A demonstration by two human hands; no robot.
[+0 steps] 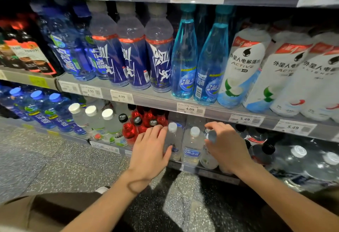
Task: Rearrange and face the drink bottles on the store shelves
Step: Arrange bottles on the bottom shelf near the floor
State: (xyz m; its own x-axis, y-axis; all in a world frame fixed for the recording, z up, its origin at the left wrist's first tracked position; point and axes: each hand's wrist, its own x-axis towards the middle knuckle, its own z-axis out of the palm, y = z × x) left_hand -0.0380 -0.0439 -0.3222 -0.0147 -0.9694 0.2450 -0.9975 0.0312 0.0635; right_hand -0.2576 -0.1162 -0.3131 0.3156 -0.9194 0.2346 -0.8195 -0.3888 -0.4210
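Observation:
On the lower shelf stand two clear bottles with white caps, one on the left (174,140) and one beside it with a blue label (192,147). My left hand (150,149) lies against the left clear bottle, its thumb curled round the front and its fingers reaching toward the red bottles (130,130). My right hand (227,143) grips the grey cap of a third clear bottle (209,158) just right of the pair; most of that bottle is hidden by my hand.
The middle shelf (146,96) carries dark blue sports drinks (135,55), tall turquoise bottles (185,57) and white bottles (244,66). Blue-capped bottles (55,112) and white-capped cloudy bottles (95,121) fill the lower left. Dark-capped bottles (267,149) stand at the right. Speckled floor lies below.

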